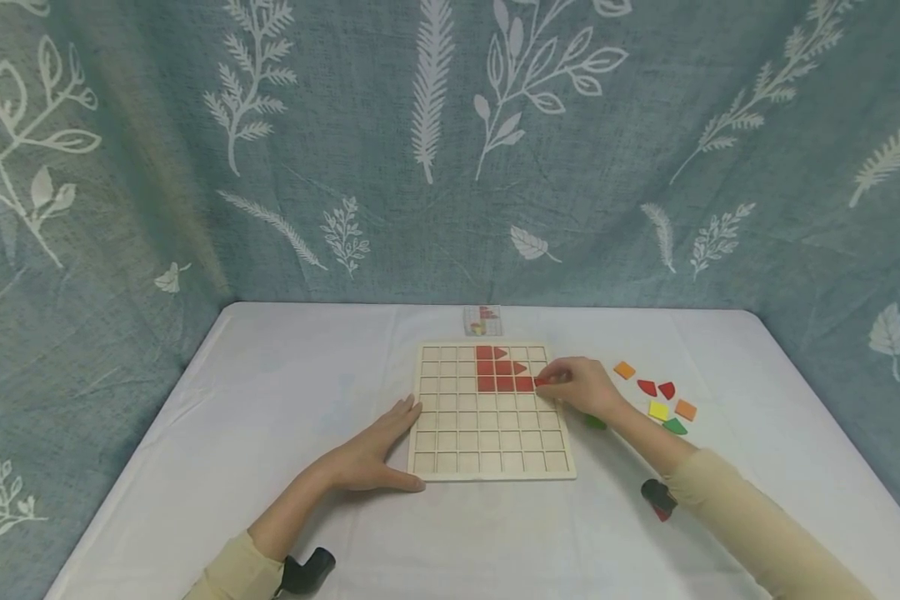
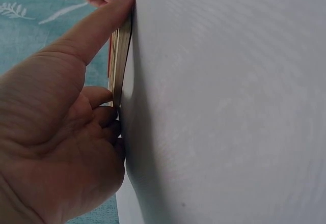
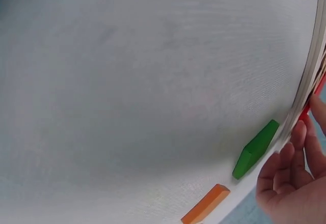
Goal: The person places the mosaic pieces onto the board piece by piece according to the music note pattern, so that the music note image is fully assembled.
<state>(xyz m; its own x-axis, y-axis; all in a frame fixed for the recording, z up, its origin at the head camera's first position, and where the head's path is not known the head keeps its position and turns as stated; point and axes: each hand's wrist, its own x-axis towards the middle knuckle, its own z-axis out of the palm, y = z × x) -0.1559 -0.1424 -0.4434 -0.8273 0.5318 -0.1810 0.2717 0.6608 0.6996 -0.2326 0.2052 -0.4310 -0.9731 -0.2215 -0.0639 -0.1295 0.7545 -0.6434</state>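
Red tile (image 1: 541,381) is sitting at the right end of the third red row (image 1: 505,384) on the wooden grid board (image 1: 480,433) — right hand (image 1: 582,388) pinching it, left hand (image 1: 367,457) spreading around the near-left corner; placing seems underway, next calling for alignment, then release.

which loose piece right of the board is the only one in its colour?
The yellow piece, just left of the nearer orange piece. Every other colour shows at least twice among them.
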